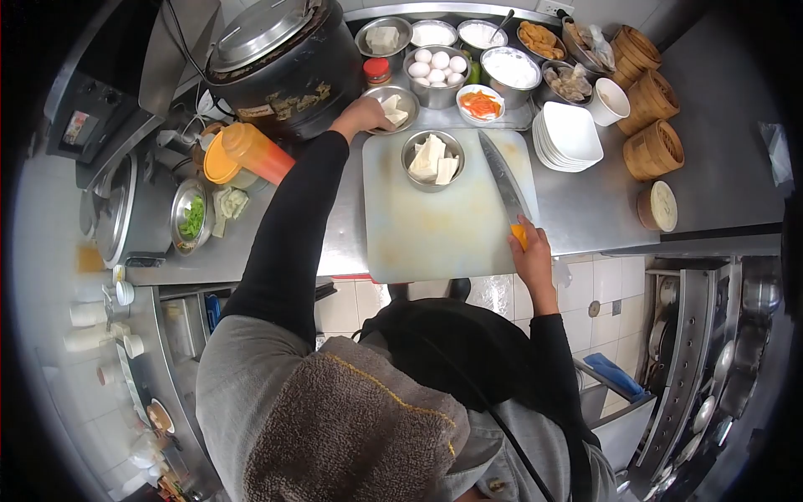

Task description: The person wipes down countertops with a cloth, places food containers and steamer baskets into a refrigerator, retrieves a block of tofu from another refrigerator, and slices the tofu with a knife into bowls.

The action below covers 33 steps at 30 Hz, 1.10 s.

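My right hand [532,251] is wrapped round the orange handle of a large knife [502,174], whose blade lies over the right side of a white cutting board [418,230]. On the board's upper part stands a metal bowl with white blocks [432,159]. My left hand [365,115] is at the left rim of a second metal bowl [407,102] just behind the board, beside the white pieces [392,110] in it. Its fingertips are partly hidden, so what they grip, if anything, cannot be made out.
Behind the board are a pot of eggs [437,67], a bowl of orange strips [481,104] and a red-lidded jar [377,70]. Stacked white dishes [569,134] and bamboo steamers [653,151] stand right. Left are a black cooker [284,75] and an orange-filled bottle [258,153].
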{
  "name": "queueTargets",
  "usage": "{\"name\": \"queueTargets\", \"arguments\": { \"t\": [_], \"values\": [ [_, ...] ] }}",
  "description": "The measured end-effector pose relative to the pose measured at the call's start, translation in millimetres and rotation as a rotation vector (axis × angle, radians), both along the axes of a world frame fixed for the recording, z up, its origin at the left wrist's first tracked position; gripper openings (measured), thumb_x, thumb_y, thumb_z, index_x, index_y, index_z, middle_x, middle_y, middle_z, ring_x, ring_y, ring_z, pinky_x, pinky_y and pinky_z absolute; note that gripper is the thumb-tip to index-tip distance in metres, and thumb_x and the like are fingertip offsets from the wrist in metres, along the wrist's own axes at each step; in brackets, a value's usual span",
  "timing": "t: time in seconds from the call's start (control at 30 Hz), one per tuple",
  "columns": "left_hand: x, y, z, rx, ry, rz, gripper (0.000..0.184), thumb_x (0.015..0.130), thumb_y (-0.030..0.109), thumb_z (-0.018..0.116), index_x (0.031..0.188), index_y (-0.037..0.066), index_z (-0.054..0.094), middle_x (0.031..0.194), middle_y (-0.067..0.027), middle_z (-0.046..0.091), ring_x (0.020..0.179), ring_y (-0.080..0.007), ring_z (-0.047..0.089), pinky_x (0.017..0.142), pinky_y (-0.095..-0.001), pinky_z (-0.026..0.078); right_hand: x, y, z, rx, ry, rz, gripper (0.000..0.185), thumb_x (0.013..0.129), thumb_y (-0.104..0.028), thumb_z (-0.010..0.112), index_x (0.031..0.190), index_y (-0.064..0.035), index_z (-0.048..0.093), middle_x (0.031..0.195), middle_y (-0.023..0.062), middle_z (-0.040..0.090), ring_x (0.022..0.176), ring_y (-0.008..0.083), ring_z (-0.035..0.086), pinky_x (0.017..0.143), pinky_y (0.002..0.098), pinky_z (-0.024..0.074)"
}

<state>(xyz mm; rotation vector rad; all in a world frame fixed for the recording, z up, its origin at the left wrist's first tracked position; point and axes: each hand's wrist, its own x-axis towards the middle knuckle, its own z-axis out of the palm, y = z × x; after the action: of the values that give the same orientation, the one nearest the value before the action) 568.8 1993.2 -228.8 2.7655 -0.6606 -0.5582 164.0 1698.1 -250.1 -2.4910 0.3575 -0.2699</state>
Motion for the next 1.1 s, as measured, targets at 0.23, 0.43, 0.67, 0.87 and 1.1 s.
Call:
{"name": "queueTargets", "arguments": {
  "t": [0.23, 0.43, 0.67, 0.87, 1.1],
  "values": [
    [-10.0, -7.1, -5.6, -0.241, -0.231, 0.314, 0.047, 0.080, 0.035, 0.068, 0.105, -0.004, 0.069, 0.111, -0.0238, 0.068, 0.107, -0.0379, 0.065, 0.092, -0.0448, 0.052, 1.7, 0.8, 3.7, 0.002, 0.020, 0.000, 0.054, 0.086, -0.012, 0.071, 0.137, -0.0087, 0.056, 0.097, 0.0223, 0.062, 0.088, 0.0395, 0.063, 0.080, 0.0447, 0.0531],
    [-29.1, 4.9, -29.7, -0.251, -0.433, 0.421, 0.032, 0.079, 0.014, 0.068, 0.106, -0.003, 0.064, 0.114, -0.0252, 0.064, 0.114, -0.0405, 0.059, 0.096, -0.0460, 0.051, 1.9, 1.8, 7.4, 0.015, 0.027, -0.012, 0.056, 0.084, -0.012, 0.073, 0.137, -0.0081, 0.056, 0.096, 0.0229, 0.062, 0.087, 0.0400, 0.063, 0.079, 0.0452, 0.0528],
    [-25.8, 19.3, -77.7, -0.560, -0.136, 1.015, 0.028, 0.063, 0.018, 0.089, 0.070, 0.004, 0.065, 0.079, -0.0101, 0.072, 0.071, -0.0219, 0.070, 0.066, -0.0367, 0.056, 0.0, 1.8, 4.6, 0.011, 0.030, -0.024, 0.056, 0.084, -0.015, 0.074, 0.136, -0.0092, 0.056, 0.096, 0.0227, 0.061, 0.086, 0.0408, 0.063, 0.078, 0.0463, 0.0525],
    [-39.8, 9.9, -32.5, -0.850, 0.263, 1.213, 0.025, 0.069, 0.011, 0.081, 0.060, 0.007, 0.059, 0.063, -0.0027, 0.059, 0.053, -0.0162, 0.057, 0.055, -0.0291, 0.051, 4.3, 2.2, 1.5, -0.025, 0.041, -0.028, 0.055, 0.083, -0.017, 0.074, 0.135, -0.0106, 0.057, 0.096, 0.0221, 0.061, 0.087, 0.0406, 0.063, 0.077, 0.0464, 0.0522],
    [-43.7, 20.6, -16.7, -1.094, 0.320, 0.962, 0.014, 0.075, 0.002, 0.070, 0.082, -0.001, 0.059, 0.075, -0.0115, 0.064, 0.055, -0.0199, 0.065, 0.050, -0.0310, 0.058, 6.2, 7.7, 11.5, -0.308, 0.002, -0.088, 0.050, 0.082, -0.027, 0.076, 0.128, -0.0106, 0.062, 0.105, 0.0161, 0.060, 0.093, 0.0359, 0.060, 0.081, 0.0455, 0.0488]
  ]
}}
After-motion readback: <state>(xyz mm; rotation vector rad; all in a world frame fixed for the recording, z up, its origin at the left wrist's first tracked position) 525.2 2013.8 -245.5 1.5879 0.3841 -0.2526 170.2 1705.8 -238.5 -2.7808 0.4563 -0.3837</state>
